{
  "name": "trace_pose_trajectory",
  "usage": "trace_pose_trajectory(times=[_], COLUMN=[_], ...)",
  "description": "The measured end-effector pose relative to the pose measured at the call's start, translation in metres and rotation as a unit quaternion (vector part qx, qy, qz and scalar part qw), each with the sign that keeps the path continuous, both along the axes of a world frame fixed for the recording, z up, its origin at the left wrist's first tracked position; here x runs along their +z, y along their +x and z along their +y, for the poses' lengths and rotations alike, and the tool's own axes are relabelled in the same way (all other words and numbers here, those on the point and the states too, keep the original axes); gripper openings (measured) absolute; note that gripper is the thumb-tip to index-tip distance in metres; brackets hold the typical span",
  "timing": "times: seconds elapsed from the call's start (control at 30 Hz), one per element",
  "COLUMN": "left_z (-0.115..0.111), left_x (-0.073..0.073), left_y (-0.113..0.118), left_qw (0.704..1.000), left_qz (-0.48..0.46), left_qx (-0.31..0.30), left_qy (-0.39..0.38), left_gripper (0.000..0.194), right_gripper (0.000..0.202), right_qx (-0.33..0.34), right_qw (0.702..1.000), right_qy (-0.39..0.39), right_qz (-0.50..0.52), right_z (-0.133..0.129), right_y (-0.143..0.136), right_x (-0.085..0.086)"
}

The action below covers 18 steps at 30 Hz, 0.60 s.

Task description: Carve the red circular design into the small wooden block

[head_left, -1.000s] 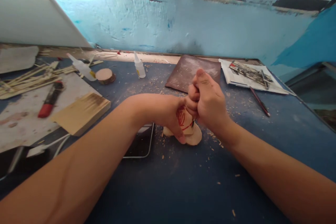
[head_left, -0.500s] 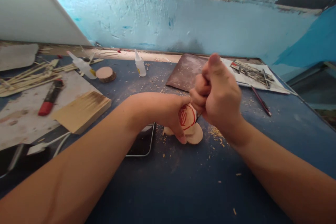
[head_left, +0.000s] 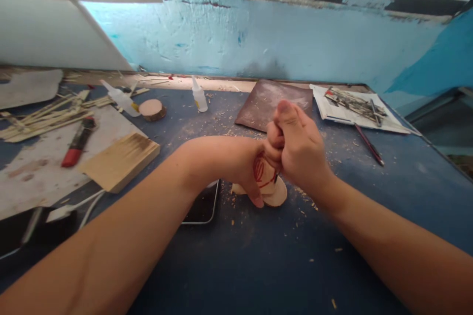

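My left hand (head_left: 247, 162) is closed around a pale piece of wood (head_left: 265, 174) with red lines drawn on its top, pressing it down at the middle of the table. Under it lies a flat, rounded wooden disc (head_left: 278, 194). My right hand (head_left: 297, 142) makes a fist, thumb up, against the near right side of the marked wood. A thin dark tool tip (head_left: 276, 178) shows below that fist, on the wood's edge; the rest of the tool is hidden by the fingers, so its kind is unclear. Wood shavings lie around both hands.
A phone (head_left: 203, 206) lies beside my left wrist. To the left are a wooden block (head_left: 120, 162), a red-and-black marker-like object (head_left: 78, 142), wood strips and a round log slice (head_left: 152, 109). Behind stand a glue bottle (head_left: 199, 96) and brown sheet (head_left: 271, 103); a pencil (head_left: 369, 145) lies right.
My right fist has moved down and to the left, closer over the marked wood. My left hand keeps its hold. The whole view has shifted slightly.
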<state>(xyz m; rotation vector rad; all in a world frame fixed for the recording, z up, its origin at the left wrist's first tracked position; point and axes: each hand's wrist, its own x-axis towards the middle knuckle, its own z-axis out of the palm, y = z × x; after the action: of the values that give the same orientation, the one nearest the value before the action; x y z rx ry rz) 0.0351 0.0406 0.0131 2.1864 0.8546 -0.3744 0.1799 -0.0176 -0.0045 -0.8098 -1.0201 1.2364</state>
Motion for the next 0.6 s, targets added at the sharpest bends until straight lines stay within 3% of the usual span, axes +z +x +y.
trace_pose_trajectory(times=[0.1, 0.27, 0.33, 0.47, 0.6], left_z=[-0.001, -0.004, -0.004, -0.002, -0.001], left_x=[0.001, 0.005, 0.005, 0.004, 0.004], left_y=[0.001, 0.0, 0.001, 0.002, 0.001], left_qw=[0.999, 0.999, 1.0, 0.997, 1.0], left_qz=[0.015, -0.027, -0.017, 0.046, 0.017], left_qx=[0.015, -0.021, -0.007, 0.02, 0.011], left_qy=[0.044, -0.012, 0.007, 0.054, 0.017], left_gripper=[0.097, 0.038, 0.05, 0.1, 0.098], right_gripper=[0.048, 0.037, 0.039, 0.044, 0.042], right_qx=[-0.026, 0.015, 0.006, -0.031, -0.027], right_qw=[0.999, 1.0, 1.0, 0.999, 0.999], right_qy=[-0.001, -0.009, 0.003, -0.006, -0.026], right_qz=[0.019, -0.026, -0.005, 0.026, 0.026], right_z=[-0.002, -0.007, -0.007, -0.006, -0.002], right_y=[0.001, -0.003, -0.004, -0.002, 0.001], right_x=[-0.001, -0.012, -0.004, 0.012, -0.001])
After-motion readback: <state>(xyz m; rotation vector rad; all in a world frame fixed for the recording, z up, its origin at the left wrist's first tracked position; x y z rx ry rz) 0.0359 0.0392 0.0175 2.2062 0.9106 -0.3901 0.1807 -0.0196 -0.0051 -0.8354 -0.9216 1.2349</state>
